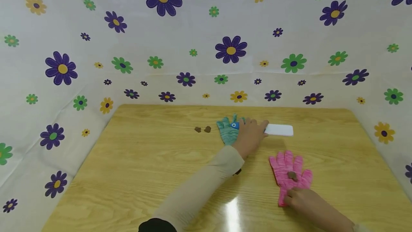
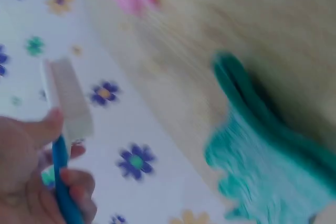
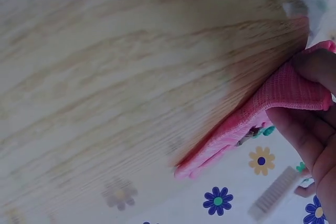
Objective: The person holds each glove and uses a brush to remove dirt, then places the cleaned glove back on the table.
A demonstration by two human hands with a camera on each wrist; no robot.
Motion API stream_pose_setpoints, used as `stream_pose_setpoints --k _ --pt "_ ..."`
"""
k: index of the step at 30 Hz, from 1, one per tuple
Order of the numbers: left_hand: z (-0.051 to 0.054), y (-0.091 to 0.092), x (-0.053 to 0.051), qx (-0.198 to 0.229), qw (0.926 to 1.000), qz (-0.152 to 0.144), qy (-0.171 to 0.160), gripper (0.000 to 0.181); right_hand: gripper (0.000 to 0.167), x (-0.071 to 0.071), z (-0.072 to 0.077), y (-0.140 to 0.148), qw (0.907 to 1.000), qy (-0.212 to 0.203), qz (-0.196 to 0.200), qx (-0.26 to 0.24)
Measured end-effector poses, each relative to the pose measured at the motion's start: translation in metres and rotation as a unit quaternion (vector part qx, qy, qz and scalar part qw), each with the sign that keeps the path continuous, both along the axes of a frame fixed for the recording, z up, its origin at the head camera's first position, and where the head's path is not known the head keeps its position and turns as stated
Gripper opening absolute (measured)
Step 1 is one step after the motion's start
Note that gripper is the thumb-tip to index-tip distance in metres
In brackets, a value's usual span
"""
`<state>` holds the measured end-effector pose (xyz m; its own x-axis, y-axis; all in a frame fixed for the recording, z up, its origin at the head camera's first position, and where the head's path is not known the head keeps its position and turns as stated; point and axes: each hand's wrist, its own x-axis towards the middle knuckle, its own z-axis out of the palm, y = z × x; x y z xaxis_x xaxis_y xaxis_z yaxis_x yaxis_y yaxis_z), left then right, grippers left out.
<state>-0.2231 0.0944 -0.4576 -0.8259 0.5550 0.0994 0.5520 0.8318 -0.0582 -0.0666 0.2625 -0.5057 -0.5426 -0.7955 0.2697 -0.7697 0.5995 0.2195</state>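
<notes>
My left hand (image 1: 251, 133) grips a brush with a blue handle (image 1: 235, 125) and white head (image 1: 279, 130), over the right edge of a teal glove (image 1: 227, 134). In the left wrist view the fingers of the left hand (image 2: 47, 171) curl round the blue handle (image 2: 63, 182), bristles (image 2: 73, 100) beside the thumb. My right hand (image 1: 307, 203) pinches the cuff of a pink glove (image 1: 284, 165) that lies on the table with a brown piece (image 1: 292, 175) on it. The right wrist view shows the cuff (image 3: 294, 90) between thumb and fingers of the right hand (image 3: 315, 129).
Two brown pieces (image 1: 207, 129) lie left of the teal glove. Another dark piece (image 1: 238, 171) is partly hidden by the left sleeve. The wooden table (image 1: 145, 160) is bordered by a white flowered cloth (image 1: 193, 28) at the back and sides.
</notes>
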Motion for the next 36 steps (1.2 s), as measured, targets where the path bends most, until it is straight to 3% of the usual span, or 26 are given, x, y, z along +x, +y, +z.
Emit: stream_pose_setpoints --k 2,5,7,9,11,14,16,18,20,22,24,27,29,32,36 --pt "0.005 -0.004 0.013 -0.013 0.9979 -0.052 -0.036 0.04 0.028 0.0 -0.001 0.0 0.9999 0.01 -0.006 -0.005" --pt "0.002 -0.008 0.036 -0.046 0.9895 -0.119 -0.067 0.04 0.028 0.0 -0.001 0.001 0.9997 0.021 -0.008 -0.003" --pt "-0.006 -0.01 0.046 -0.077 0.986 -0.138 -0.052 0.036 0.028 0.0 -0.001 0.002 0.9997 0.021 -0.006 -0.002" --pt "-0.016 -0.01 0.051 -0.1 0.9858 -0.134 -0.02 0.037 0.028 0.0 0.0 0.003 0.9999 0.016 -0.002 0.0" --pt "-0.024 -0.01 0.048 -0.11 0.9874 -0.113 0.009 0.035 0.027 0.0 -0.001 0.003 0.9998 0.02 0.002 0.0" --pt "-0.03 -0.012 0.032 -0.104 0.9927 -0.05 0.036 0.034 0.027 0.0 -0.001 0.004 0.9997 0.024 0.005 -0.004" --pt "-0.029 -0.015 0.019 -0.084 0.996 -0.009 0.028 0.031 0.027 0.0 -0.002 0.005 0.9995 0.029 0.006 -0.006" --pt "-0.023 -0.02 0.01 -0.063 0.9979 0.012 0.008 0.032 0.028 0.0 -0.002 0.005 0.9997 0.025 0.005 -0.006" --pt "-0.016 -0.023 0.008 -0.035 0.9991 0.001 -0.023 0.035 0.028 0.001 -0.002 0.005 0.9998 0.017 0.003 -0.008" --pt "-0.01 -0.024 0.013 -0.02 0.9976 -0.039 -0.054 0.037 0.027 0.001 -0.002 0.005 0.9998 0.015 0.0 -0.013" --pt "-0.006 -0.021 0.024 -0.039 0.9932 -0.08 -0.075 0.04 0.027 0.0 -0.002 0.004 0.9998 0.018 -0.001 -0.012" --pt "-0.014 -0.016 0.038 -0.078 0.9872 -0.107 -0.089 0.044 0.026 -0.001 -0.001 0.001 0.9997 0.02 0.014 -0.007" --pt "-0.025 -0.015 0.041 -0.094 0.9872 -0.101 -0.08 0.048 0.024 -0.001 -0.001 -0.001 0.9993 0.023 0.029 -0.003" --pt "-0.04 -0.014 0.036 -0.073 0.9912 -0.08 -0.076 0.052 0.025 -0.001 -0.001 -0.003 0.9985 0.029 0.046 -0.003" --pt "-0.045 -0.008 0.022 -0.065 0.9939 -0.053 -0.072 0.051 0.027 0.002 -0.001 -0.005 0.999 0.025 0.034 0.01"
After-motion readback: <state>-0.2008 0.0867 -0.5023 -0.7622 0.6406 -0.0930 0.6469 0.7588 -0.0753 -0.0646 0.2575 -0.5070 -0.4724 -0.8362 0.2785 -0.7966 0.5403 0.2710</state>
